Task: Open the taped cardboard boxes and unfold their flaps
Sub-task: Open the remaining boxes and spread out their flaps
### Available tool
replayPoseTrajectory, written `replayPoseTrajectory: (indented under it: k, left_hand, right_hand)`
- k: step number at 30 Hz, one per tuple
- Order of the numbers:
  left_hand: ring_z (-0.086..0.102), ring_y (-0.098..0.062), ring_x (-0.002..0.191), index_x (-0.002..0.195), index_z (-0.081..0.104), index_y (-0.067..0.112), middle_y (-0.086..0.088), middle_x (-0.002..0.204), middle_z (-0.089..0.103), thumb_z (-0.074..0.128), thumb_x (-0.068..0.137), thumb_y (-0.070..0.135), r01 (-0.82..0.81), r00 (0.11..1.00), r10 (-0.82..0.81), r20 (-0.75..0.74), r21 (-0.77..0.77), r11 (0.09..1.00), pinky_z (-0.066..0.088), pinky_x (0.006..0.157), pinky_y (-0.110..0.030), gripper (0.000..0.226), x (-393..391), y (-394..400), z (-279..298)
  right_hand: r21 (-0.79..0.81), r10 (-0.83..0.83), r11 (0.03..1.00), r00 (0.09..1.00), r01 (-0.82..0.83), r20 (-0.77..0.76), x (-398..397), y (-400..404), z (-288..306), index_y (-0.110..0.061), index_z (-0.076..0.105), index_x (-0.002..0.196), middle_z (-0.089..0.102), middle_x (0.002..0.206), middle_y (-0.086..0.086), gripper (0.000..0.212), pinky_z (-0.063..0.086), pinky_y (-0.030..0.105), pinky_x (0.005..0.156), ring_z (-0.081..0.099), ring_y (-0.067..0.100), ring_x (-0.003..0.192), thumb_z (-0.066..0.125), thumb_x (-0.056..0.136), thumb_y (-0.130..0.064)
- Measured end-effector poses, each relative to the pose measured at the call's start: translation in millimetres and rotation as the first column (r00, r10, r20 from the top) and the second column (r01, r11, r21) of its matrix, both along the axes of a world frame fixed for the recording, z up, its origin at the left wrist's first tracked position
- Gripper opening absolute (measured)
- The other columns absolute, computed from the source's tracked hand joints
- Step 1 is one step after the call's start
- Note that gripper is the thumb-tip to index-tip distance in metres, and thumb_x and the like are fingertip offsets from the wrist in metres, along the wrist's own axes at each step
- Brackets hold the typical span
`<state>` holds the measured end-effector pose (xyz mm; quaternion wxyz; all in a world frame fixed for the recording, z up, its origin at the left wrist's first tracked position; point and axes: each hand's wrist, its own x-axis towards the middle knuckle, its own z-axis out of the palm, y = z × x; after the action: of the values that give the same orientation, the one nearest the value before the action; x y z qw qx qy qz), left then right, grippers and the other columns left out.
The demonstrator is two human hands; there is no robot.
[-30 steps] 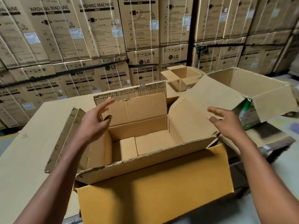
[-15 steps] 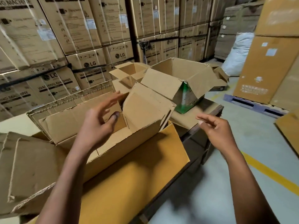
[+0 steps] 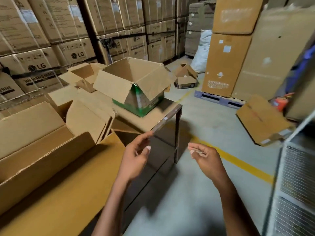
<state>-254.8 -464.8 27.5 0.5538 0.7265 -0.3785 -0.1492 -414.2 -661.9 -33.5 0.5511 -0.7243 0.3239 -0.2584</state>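
Observation:
A large cardboard box (image 3: pixel 42 133) with its flaps spread open lies at the left on the table (image 3: pixel 167 116). Behind it stand a green-sided box (image 3: pixel 136 86) with raised flaps and a smaller open box (image 3: pixel 83 74). My left hand (image 3: pixel 136 155) hovers off the table's right edge, fingers loosely curled, holding nothing. My right hand (image 3: pixel 204 155) floats over the floor to the right, fingers loosely bent, empty too. Neither hand touches a box.
Stacked washing-machine cartons (image 3: pixel 68 40) wall the back. On the floor lie an open small box (image 3: pixel 185 79), a tilted carton (image 3: pixel 262 121), a blue pallet (image 3: pixel 219 99) bearing tall cartons, a white sack (image 3: pixel 201 51) and a yellow line (image 3: pixel 238 162). A metal grille unit (image 3: pixel 296 184) stands at right.
My view has swung right, away from the large box. Both hands have come off that box and now hang in the air beyond the table's edge.

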Motion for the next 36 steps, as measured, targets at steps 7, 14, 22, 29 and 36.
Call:
replayPoseTrajectory:
  k: [7, 14, 22, 29, 36]
  left_hand:
    - [0.061, 0.002, 0.118, 0.128, 0.064, 0.037, 0.013, 0.120, 0.070, 0.056, 0.099, 0.004, -0.004, 0.980, 0.014, -0.201, 0.051, 0.999, 0.048, 0.100, -0.025, 0.045, -37.7, -77.8, -53.6]
    - [0.065, -0.003, 0.116, 0.122, 0.068, 0.033, 0.014, 0.120, 0.071, 0.056, 0.099, 0.002, -0.034, 0.947, 0.057, -0.315, 0.079, 0.996, 0.051, 0.104, -0.036, 0.041, -25.8, -156.8, -88.2]
    - [0.063, 0.000, 0.111, 0.119, 0.067, 0.047, 0.025, 0.117, 0.067, 0.060, 0.100, 0.021, -0.038, 0.970, 0.048, -0.239, 0.048, 0.998, 0.049, 0.096, -0.025, 0.033, 45.7, -307.6, -73.2]
    - [0.061, 0.003, 0.117, 0.119, 0.066, 0.048, 0.024, 0.121, 0.068, 0.058, 0.099, 0.014, -0.132, 0.954, 0.141, -0.264, 0.050, 0.990, 0.048, 0.103, -0.030, 0.040, 99.9, -383.8, -67.9]
    - [0.062, -0.002, 0.117, 0.118, 0.069, 0.043, 0.024, 0.122, 0.068, 0.057, 0.097, 0.006, -0.396, 0.878, 0.397, -0.266, 0.061, 0.916, 0.050, 0.101, -0.030, 0.044, 150.8, -422.9, -74.2]
  right_hand:
    - [0.006, -0.092, 0.996, 0.995, 0.093, -0.046, -37.7, -66.3, -27.7, -0.025, 0.074, 0.110, 0.076, 0.106, -0.009, 0.027, 0.055, 0.040, 0.098, 0.070, 0.009, 0.091, 0.065, 0.092, -0.006]
    - [0.029, -0.054, 0.998, 0.996, 0.056, -0.075, -14.4, -137.6, -39.6, -0.034, 0.071, 0.106, 0.076, 0.104, -0.013, 0.035, 0.055, 0.034, 0.096, 0.072, 0.009, 0.096, 0.063, 0.093, -0.002]
    - [-0.017, 0.025, 1.000, 0.998, -0.026, -0.058, 65.9, -257.7, -21.0, -0.021, 0.073, 0.113, 0.075, 0.108, -0.010, 0.029, 0.053, 0.021, 0.093, 0.068, -0.005, 0.098, 0.063, 0.093, -0.003]
    - [0.043, 0.117, 0.992, 0.992, -0.115, -0.045, 134.2, -344.2, -29.3, -0.031, 0.071, 0.109, 0.074, 0.108, -0.011, 0.034, 0.052, 0.025, 0.097, 0.068, -0.001, 0.103, 0.063, 0.094, -0.002]
    - [0.057, 0.372, 0.928, 0.924, -0.368, -0.089, 229.2, -425.8, -29.0, -0.030, 0.070, 0.107, 0.072, 0.106, -0.015, 0.033, 0.054, 0.031, 0.098, 0.070, 0.005, 0.098, 0.061, 0.094, 0.000]
